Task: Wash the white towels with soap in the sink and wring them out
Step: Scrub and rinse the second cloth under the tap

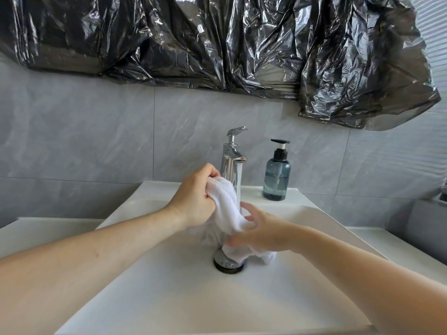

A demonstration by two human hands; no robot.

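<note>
A white towel [226, 209] hangs bunched over the white sink [150, 274], right under the chrome faucet [232, 163], from which water runs. My left hand [196, 197] grips the towel's upper end beside the faucet. Lower and to the right, my right hand [261, 233] holds the towel's lower part, thumb and fingers curled around it. The towel's wet tail [244, 253] droops just above the round drain [227, 263]. A blue soap bottle [277, 177] with a black pump stands on the sink's back ledge, right of the faucet.
Grey tiled wall rises behind the sink. Crumpled black plastic sheeting [217, 44] covers the wall above. A white countertop [36, 230] flanks the basin on both sides. A dark object [443, 192] shows at the far right edge.
</note>
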